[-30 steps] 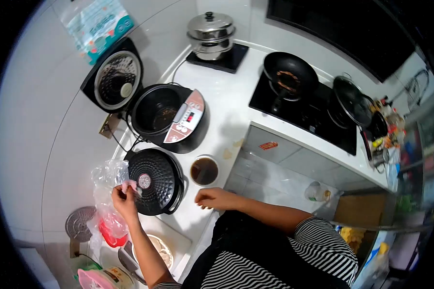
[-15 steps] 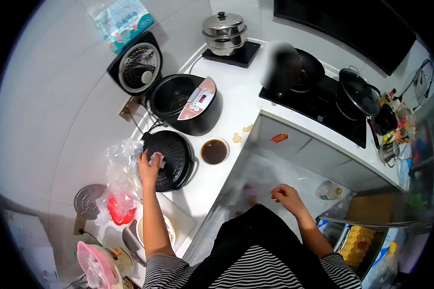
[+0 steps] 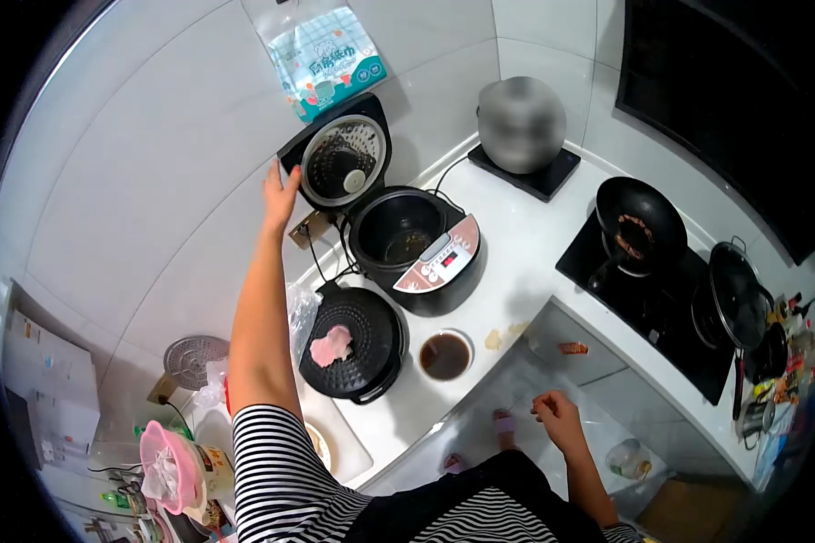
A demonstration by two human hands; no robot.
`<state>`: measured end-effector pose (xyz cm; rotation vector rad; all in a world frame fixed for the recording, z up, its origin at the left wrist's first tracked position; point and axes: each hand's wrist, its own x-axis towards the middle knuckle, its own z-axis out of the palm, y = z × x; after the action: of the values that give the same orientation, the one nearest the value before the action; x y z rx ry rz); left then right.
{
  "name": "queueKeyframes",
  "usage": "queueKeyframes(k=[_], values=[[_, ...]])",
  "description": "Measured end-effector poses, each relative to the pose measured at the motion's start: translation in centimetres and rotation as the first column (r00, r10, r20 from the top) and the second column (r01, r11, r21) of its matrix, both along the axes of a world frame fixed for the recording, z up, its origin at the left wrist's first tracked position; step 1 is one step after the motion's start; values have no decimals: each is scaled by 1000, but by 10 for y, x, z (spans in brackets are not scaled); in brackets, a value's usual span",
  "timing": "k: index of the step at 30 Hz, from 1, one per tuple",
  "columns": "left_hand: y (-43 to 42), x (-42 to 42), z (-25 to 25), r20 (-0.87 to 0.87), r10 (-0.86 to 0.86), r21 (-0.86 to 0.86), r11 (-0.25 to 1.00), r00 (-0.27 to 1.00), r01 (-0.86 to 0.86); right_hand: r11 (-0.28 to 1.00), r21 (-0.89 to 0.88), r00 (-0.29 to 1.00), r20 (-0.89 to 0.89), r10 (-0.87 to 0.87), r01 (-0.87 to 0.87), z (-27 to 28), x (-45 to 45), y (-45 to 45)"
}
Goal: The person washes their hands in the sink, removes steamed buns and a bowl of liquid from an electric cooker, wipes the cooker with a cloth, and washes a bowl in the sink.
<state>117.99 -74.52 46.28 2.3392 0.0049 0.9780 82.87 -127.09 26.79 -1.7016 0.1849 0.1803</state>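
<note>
My left hand point(image 3: 282, 195) reaches to the back wall with fingers spread, at the outer edge of the raised lid point(image 3: 344, 149) of a rice cooker point(image 3: 430, 294). Whether it touches the lid is hard to tell. The cooker stands open, and its dark inner pot point(image 3: 397, 231) shows bits at the bottom. In front, a crumpled pink cloth point(image 3: 331, 346) lies on a round black lidded appliance point(image 3: 371, 326). A bowl of brown liquid point(image 3: 445, 355) sits beside that appliance. My right hand point(image 3: 557, 421) hangs over the floor, fingers curled, nothing visible in it.
A wok point(image 3: 641, 226) with browned food and a glass-lidded pan point(image 3: 738, 294) occupy the black cooktop point(image 3: 656, 312). A blurred round pot point(image 3: 522, 124) stands on a hotplate. Yellowish pieces point(image 3: 493, 340) lie near the counter edge. A pink basin point(image 3: 169, 466) is at lower left.
My left hand has let go of the pink cloth on the black appliance and moved up to the raised cooker lid. The view has shifted; my right hand stays low with curled fingers.
</note>
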Motion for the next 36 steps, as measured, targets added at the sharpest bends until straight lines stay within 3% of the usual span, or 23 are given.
queueKeyframes(k=[3, 8, 12, 15, 16, 18, 21, 24, 28, 30, 36], values=[[4, 39, 16, 52, 141, 126, 981, 989, -147, 999, -38, 999, -37, 35, -37, 10, 33, -14], [-18, 36, 21, 6, 261, 51, 964, 965, -261, 994, -86, 997, 34, 75, -71, 46, 84, -20], [-56, -13, 21, 136, 162, 213, 959, 977, -189, 969, -165, 973, 115, 202, -182, 74, 128, -12], [-98, -62, -5, 171, 52, 183, 980, 984, -83, 975, -106, 945, 245, 218, -197, 96, 169, 4], [-110, -77, -20, 215, 57, 271, 956, 975, -116, 967, -185, 903, 362, 230, -172, 103, 183, 11], [-145, -111, -42, 179, 43, 360, 927, 983, -106, 936, -328, 791, 536, 294, -126, 115, 210, 24], [-182, -152, -77, -131, 128, 407, 911, 983, -64, 867, -495, 638, 649, 413, -57, 113, 252, 48], [-201, -167, -109, -234, 171, 405, 912, 957, -64, 758, -652, 554, 624, 551, -18, 104, 288, 72], [-210, -170, -129, -284, 221, 441, 894, 933, -78, 748, -661, 449, 686, 572, 59, 78, 321, 91], [-213, -170, -131, -281, 236, 436, 895, 930, -96, 667, -744, 517, 588, 623, 43, 74, 334, 94], [-216, -166, -131, -290, 274, 418, 898, 917, -137, 569, -822, 556, 471, 684, -4, 60, 366, 103]])
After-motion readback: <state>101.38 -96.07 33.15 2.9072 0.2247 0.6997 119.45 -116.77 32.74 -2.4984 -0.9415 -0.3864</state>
